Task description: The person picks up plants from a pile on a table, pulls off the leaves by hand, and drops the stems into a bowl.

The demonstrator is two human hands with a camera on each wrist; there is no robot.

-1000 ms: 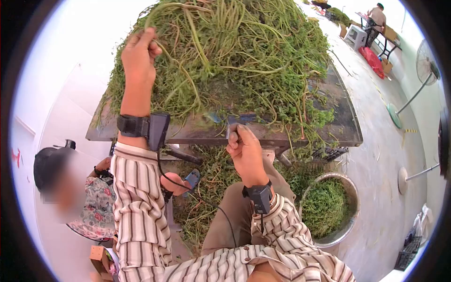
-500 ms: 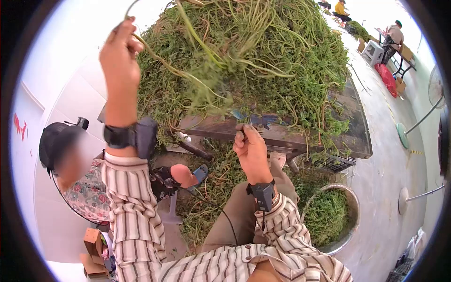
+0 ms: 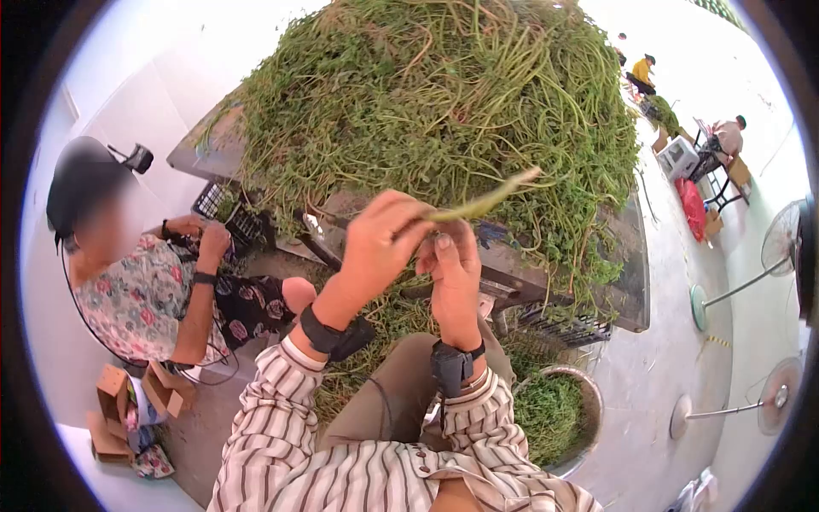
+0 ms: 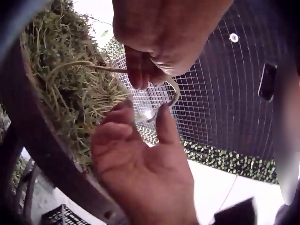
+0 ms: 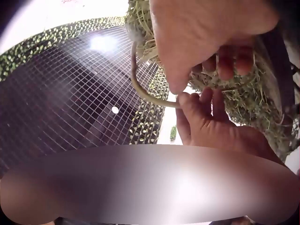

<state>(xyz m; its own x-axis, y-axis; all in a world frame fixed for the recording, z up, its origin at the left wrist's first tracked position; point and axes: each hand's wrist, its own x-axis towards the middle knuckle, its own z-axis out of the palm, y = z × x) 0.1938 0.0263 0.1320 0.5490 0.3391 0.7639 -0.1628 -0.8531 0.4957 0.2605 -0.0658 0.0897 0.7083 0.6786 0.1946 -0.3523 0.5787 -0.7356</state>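
My left hand [image 3: 384, 243] pinches a long green stem [image 3: 486, 203], whose pale end points up and right over the table edge. In the left wrist view that hand [image 4: 168, 37] is at the top, the stem [image 4: 174, 89] bending below its fingers. Just right of it, my right hand [image 3: 454, 282] is held close below the stem. Its thumb and forefinger stand apart in the left wrist view, around the bent stem's end; whether they touch it is unclear. A large heap of leafy stems [image 3: 409, 111] covers most of the dark table [image 3: 630, 256].
A metal basin [image 3: 593, 410] of cut greens stands on the floor at right. Black crates [image 3: 563, 326] sit under the table. At left sits a person in a floral top [image 3: 141, 299], near open cardboard boxes [image 3: 111, 401]. Fans [image 3: 781, 397] stand at right; more people are behind.
My left hand has come down and right from the upper left, bringing the stem beside my right hand. The head view has shifted, showing more of the seated person and boxes.
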